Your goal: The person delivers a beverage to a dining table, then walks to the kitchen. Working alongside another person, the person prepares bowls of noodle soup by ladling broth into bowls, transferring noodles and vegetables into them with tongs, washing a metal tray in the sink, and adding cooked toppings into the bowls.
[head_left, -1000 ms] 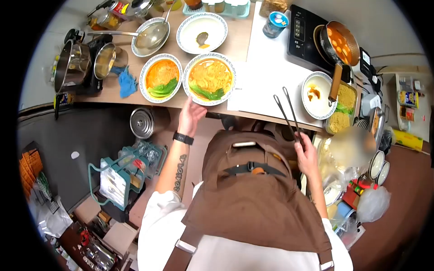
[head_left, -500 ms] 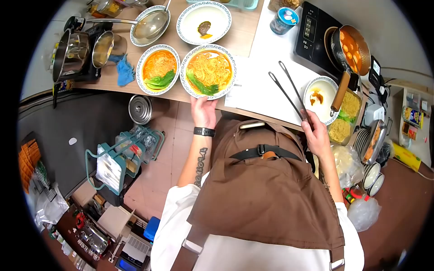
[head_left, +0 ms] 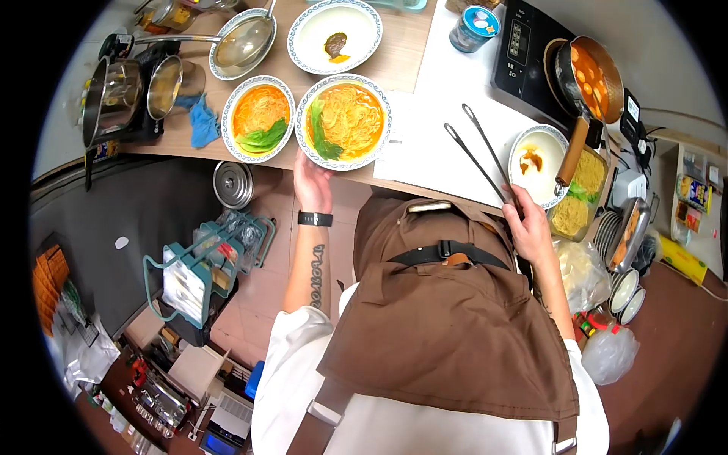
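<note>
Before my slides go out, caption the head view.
Left hand at the edge of a noodle bowl, right hand holding dark tongs.

From here I see a smooth pale wood-grain surface (head_left: 402, 53), with glossy white glazed bowls whose rims are patterned in blue, and a soft, crumpled blue cloth (head_left: 203, 125). The pot (head_left: 112, 98) is shiny metal, the pan's handle (head_left: 575, 150) smooth brown wood, the cooktop (head_left: 518, 45) glossy black, and the apron (head_left: 447, 334) matt brown fabric.

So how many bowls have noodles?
2: one noodle bowl at the left hand, the other noodle bowl just left of it. A big scoop partly hides another bowl's inside.
</note>
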Demonstrator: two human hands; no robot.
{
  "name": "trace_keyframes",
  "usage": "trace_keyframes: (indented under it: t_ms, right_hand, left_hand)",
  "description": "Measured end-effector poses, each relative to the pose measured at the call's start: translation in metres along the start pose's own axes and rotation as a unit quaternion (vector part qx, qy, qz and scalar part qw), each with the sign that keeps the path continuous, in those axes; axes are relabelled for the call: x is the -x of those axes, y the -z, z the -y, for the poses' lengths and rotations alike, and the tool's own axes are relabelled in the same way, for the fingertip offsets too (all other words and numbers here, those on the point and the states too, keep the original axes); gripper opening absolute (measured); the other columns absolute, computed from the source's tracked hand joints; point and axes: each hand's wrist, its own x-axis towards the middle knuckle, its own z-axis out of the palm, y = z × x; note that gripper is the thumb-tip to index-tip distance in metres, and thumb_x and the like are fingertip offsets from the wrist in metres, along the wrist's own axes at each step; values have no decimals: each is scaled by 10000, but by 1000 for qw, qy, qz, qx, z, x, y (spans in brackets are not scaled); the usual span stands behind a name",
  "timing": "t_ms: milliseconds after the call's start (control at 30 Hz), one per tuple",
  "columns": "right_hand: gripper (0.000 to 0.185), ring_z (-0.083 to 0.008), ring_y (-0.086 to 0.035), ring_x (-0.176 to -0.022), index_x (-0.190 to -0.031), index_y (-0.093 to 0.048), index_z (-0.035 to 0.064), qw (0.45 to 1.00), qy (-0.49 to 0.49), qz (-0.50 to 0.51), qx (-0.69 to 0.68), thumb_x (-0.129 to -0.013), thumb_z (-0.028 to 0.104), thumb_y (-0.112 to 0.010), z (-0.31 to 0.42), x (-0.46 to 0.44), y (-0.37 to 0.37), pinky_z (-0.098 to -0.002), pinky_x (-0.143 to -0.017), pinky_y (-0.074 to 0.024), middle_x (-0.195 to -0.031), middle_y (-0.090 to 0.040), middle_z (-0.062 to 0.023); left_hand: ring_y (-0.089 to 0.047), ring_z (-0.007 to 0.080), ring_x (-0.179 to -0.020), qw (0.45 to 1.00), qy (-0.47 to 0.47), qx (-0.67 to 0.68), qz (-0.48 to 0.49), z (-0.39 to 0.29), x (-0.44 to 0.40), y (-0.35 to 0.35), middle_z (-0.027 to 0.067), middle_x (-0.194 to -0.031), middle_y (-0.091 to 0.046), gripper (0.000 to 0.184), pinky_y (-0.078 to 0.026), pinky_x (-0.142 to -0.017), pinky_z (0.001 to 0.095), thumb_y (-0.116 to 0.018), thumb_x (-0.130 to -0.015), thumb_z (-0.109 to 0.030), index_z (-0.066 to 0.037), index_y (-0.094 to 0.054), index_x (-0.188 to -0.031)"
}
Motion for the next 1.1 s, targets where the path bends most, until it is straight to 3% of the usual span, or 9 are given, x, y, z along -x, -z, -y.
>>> trace_keyframes:
  t_ms: [133, 167, 300, 600, 767, 867, 900, 1000, 1100]
  right_hand:
    - [386, -215, -581, -696, -1296, -584, 29, 1000, -14, -12, -11, -950, 196, -624, -1, 7, -1, -327, -701, -488, -787, -594, -100]
    - [391, -217, -583, -698, -1299, -583, 28, 1000, -16, -13, -15, -949, 196, -624, -3, 10, -1, -328, -704, -489, -791, -596, -102]
    - [400, -225, -609, -722, -1306, -580, 29, 999, -9, -33, -16, -945, 195, -629, -14, 16, -3, -332, -719, -500, -826, -630, -120]
    - [392, -230, -630, -719, -1295, -581, 26, 997, -37, -44, -48, -939, 183, -638, -20, 28, 12, -338, -728, -511, -849, -676, -145]
    - [372, -120, -498, -652, -1291, -523, 26, 989, -21, -119, -91, -950, 133, -626, -21, 26, 64, -285, -626, -433, -752, -561, -45]
    - [333, -196, -626, -769, -1227, -580, -7, 975, -16, -220, 19, -954, 178, -630, -40, 15, 120, -319, -718, -503, -917, -669, -128]
    - [325, -265, -674, -870, -1201, -618, -5, 964, -3, -260, 59, -957, 209, -631, -54, 7, 140, -359, -783, -526, -1013, -694, -174]
    - [304, -352, -669, -958, -1183, -648, 23, 938, -61, -284, 190, -958, 223, -609, -71, -19, 199, -412, -828, -518, -1070, -692, -182]
    - [285, -371, -648, -1005, -1126, -683, 39, 927, -31, -287, 240, -938, 242, -614, -96, -54, 239, -442, -857, -512, -1097, -689, -179]
  left_hand:
    - [-552, 254, -1219, 996, 19, 88, 29, 31, 21, -12, 78, -1418, -507, 577, -480, -972, 458, -540, -950, -184, -150, -348, -1493]
    - [-531, 278, -1256, 990, 33, 134, 38, 33, 27, -20, 92, -1444, -472, 632, -471, -1015, 499, -557, -901, -70, -146, -336, -1488]
    - [-522, 288, -1266, 987, -9, 159, 2, 48, 23, -35, 111, -1421, -489, 653, -468, -1031, 501, -552, -854, 43, -126, -376, -1459]
    - [-440, 305, -1358, 990, -29, 132, 33, 30, 37, -28, 96, -1484, -450, 704, -362, -1125, 524, -548, -826, 32, -126, -366, -1488]
    - [-426, 283, -1380, 991, -27, 109, 79, 9, 54, -38, 96, -1504, -445, 717, -320, -1167, 484, -579, -834, -21, -100, -349, -1509]
    - [-441, 292, -1377, 988, 10, 101, 114, -1, 62, -60, 105, -1495, -460, 712, -326, -1164, 494, -609, -842, -95, -88, -351, -1506]
    - [-466, 293, -1358, 988, 25, 96, 119, -3, 64, -68, 109, -1494, -463, 699, -358, -1144, 494, -617, -853, -133, -85, -357, -1500]
    - [-514, 280, -1318, 986, 35, 83, 138, -4, 64, -89, 110, -1458, -508, 657, -405, -1115, 471, -635, -861, -177, -49, -401, -1461]
    - [-518, 266, -1318, 982, 47, 71, 167, 1, 59, -120, 106, -1448, -528, 638, -387, -1132, 454, -644, -874, -206, -41, -428, -1451]
